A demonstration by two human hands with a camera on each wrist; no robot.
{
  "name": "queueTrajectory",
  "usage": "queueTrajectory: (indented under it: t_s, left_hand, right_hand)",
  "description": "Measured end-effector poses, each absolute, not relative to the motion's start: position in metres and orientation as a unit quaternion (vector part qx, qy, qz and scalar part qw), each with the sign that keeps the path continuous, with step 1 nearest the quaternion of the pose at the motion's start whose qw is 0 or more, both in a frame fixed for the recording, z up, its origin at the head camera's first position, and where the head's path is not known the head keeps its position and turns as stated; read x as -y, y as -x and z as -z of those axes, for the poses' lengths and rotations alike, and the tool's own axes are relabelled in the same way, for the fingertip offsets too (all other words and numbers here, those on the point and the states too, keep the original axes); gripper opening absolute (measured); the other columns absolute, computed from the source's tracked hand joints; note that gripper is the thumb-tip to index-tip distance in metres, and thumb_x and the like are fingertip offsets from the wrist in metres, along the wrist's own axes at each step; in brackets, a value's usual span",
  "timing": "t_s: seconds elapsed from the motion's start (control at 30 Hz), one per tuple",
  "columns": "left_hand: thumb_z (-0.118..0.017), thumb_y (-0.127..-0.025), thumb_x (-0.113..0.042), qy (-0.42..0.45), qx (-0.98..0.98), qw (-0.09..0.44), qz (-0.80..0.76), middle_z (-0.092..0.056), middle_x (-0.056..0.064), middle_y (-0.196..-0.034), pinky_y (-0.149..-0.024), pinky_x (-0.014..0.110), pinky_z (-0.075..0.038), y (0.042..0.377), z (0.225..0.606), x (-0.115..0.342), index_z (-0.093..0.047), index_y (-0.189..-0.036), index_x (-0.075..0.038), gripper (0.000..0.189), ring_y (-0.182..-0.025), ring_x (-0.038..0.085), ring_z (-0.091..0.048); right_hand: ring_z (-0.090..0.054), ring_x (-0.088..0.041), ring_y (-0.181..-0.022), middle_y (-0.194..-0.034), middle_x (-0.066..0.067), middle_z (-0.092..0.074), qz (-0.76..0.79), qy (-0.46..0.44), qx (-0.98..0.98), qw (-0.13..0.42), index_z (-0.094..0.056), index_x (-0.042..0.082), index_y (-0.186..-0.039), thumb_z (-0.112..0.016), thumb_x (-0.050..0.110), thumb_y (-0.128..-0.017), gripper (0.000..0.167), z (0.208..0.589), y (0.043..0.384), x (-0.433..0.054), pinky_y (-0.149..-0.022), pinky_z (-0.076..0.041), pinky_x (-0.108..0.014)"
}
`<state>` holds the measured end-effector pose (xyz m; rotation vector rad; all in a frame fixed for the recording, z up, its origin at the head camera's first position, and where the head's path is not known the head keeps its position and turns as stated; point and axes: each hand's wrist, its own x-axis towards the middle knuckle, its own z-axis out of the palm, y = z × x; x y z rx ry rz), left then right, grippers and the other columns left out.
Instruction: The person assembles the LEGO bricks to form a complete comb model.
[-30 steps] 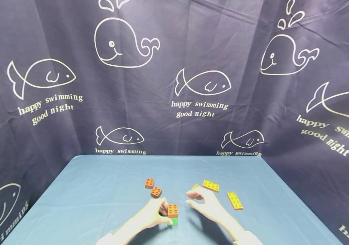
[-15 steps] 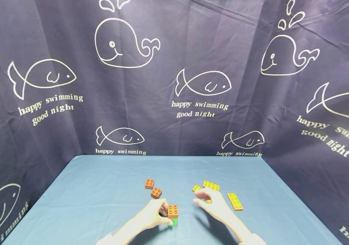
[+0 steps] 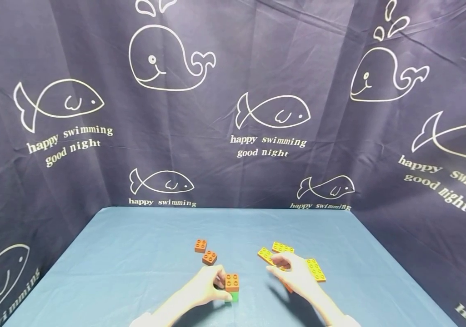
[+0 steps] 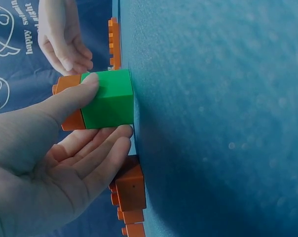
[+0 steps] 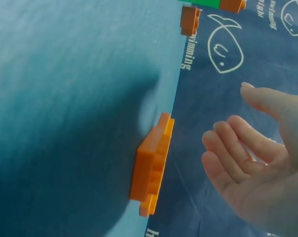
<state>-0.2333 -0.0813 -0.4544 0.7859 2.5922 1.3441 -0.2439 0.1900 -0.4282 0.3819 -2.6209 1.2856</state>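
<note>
My left hand (image 3: 206, 286) pinches a green toy brick (image 4: 112, 101) between thumb and fingers. An orange brick (image 3: 232, 281) with studs is stacked on top of it, and the pair stands upright on the table. To the right, my right hand (image 3: 298, 274) hovers with fingers loosely bent and nothing in them, as the right wrist view shows. Below and around it lie flat yellow bricks: one (image 3: 265, 255) left of the fingers, one (image 3: 283, 247) behind, one (image 3: 316, 270) to the right. Another (image 3: 288, 287) is mostly hidden under the hand.
Two loose orange bricks, one (image 3: 201, 245) farther back and one (image 3: 210, 258) nearer, lie beyond my left hand. A blue cloth covers the table (image 3: 155, 240). Dark curtain (image 3: 216, 113) with white fish and whale drawings encloses the back and sides.
My right hand has moved right and slightly nearer, uncovering more of the left yellow brick. The left hand stays on the stacked bricks.
</note>
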Motion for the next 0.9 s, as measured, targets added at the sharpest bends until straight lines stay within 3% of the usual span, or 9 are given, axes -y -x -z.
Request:
queueTrajectory:
  t_s: [0.27, 0.47, 0.9]
  left_hand:
    - [-0.082, -0.070, -0.022, -0.256, -0.862, 0.051, -0.435, -0.057, -0.006, -0.082, -0.067, 0.020, -0.051, 0.235, 0.457, 0.080, -0.052, -0.083, -0.013, 0.034, -0.076, 0.005, -0.063]
    - [-0.082, -0.070, -0.022, -0.254, -0.863, 0.050, -0.434, -0.056, -0.008, -0.080, -0.067, 0.019, -0.051, 0.236, 0.458, 0.079, -0.053, -0.083, -0.014, 0.033, -0.076, 0.004, -0.063]
    - [-0.081, -0.070, -0.023, -0.257, -0.864, 0.043, -0.432, -0.056, -0.008, -0.081, -0.068, 0.019, -0.051, 0.236, 0.458, 0.076, -0.053, -0.083, -0.014, 0.033, -0.075, 0.004, -0.063]
  right_hand:
    - [-0.064, -0.016, -0.079, -0.090, -0.009, -0.069, -0.452, -0.100, 0.879, 0.116, -0.068, 0.001, -0.095, -0.079, 0.013, -0.073, 0.028, 0.432, 0.245, -0.197, -0.075, -0.053, -0.027]
    - [-0.064, -0.020, -0.082, -0.087, -0.006, -0.068, -0.438, -0.080, 0.888, 0.117, -0.069, 0.002, -0.095, -0.080, 0.016, -0.072, 0.030, 0.431, 0.245, -0.202, -0.076, -0.053, -0.028]
    - [-0.065, -0.016, -0.084, -0.090, -0.002, -0.069, -0.389, -0.039, 0.916, 0.095, -0.070, 0.007, -0.095, -0.081, 0.026, -0.070, 0.033, 0.431, 0.244, -0.212, -0.075, -0.052, -0.026]
